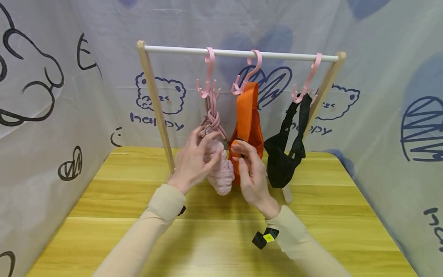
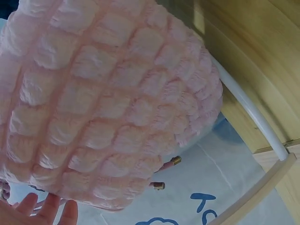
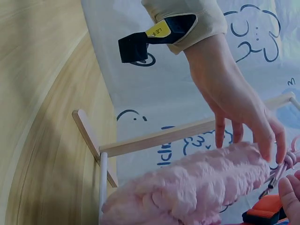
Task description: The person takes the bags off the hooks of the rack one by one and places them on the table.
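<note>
A pink puffy quilted bag (image 1: pixel 221 175) hangs by knotted pink cords (image 1: pixel 212 115) from a pink hook (image 1: pixel 206 90). At the bag's top edge is my left hand (image 1: pixel 194 161), its fingers spread and touching the fabric. The left wrist view shows the bag's quilted face (image 2: pixel 98 108) with fingertips at its lower edge. My right hand (image 1: pixel 254 177) is in front of an orange bag (image 1: pixel 246 115), its fingers loosely bent and apparently gripping nothing. Only part of the right hand (image 3: pixel 291 192) shows in the right wrist view, near the orange bag's black buckle (image 3: pixel 260 217).
A white rail (image 1: pixel 277 56) on wooden posts (image 1: pixel 155 104) carries several pink hooks. A black bag (image 1: pixel 282 165) hangs at the right. The rack stands on a wood-grain table (image 1: pixel 221 238), before a printed cloth backdrop (image 1: pixel 110 115).
</note>
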Motion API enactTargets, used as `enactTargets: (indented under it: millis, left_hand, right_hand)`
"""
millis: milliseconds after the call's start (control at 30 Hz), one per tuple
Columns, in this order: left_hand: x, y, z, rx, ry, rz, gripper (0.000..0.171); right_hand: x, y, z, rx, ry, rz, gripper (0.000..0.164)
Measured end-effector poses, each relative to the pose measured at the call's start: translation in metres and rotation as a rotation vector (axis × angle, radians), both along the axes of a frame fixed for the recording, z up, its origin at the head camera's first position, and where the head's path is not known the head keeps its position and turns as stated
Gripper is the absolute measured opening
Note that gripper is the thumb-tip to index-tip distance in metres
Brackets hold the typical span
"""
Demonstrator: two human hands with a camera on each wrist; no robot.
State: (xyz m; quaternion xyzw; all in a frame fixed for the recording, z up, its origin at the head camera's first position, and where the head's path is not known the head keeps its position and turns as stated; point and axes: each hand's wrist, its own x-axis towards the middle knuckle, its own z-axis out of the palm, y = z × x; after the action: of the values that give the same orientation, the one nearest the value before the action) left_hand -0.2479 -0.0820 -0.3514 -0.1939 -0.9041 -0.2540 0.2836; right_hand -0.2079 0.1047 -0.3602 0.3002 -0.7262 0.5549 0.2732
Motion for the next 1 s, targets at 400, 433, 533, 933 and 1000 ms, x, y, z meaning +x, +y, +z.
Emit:
enactTargets:
  millis: [400,433,533,933,1000]
  left_hand:
    - [0.002,-0.006,-0.006,-0.014,-0.051,-0.004,0.042]
    - [0.003,-0.007,-0.006,-0.010,-0.050,-0.008,0.042]
    - [0.004,-0.012,-0.006,0.009,-0.054,-0.018,0.043]
    - [0.009,-0.034,0.000,0.096,-0.133,0.002,0.051]
    - [0.009,-0.039,0.001,0.113,-0.148,-0.001,0.052]
  right_hand:
    - [-0.001,-0.004,0.000,0.025,-0.082,-0.018,0.043]
    - [-0.001,-0.004,0.000,0.023,-0.084,-0.018,0.042]
    - [-0.002,-0.005,-0.001,0.025,-0.090,-0.025,0.042]
    - [-0.006,-0.008,-0.010,0.222,0.000,-0.081,0.048]
    - [-0.008,-0.008,-0.011,0.249,0.019,-0.095,0.048]
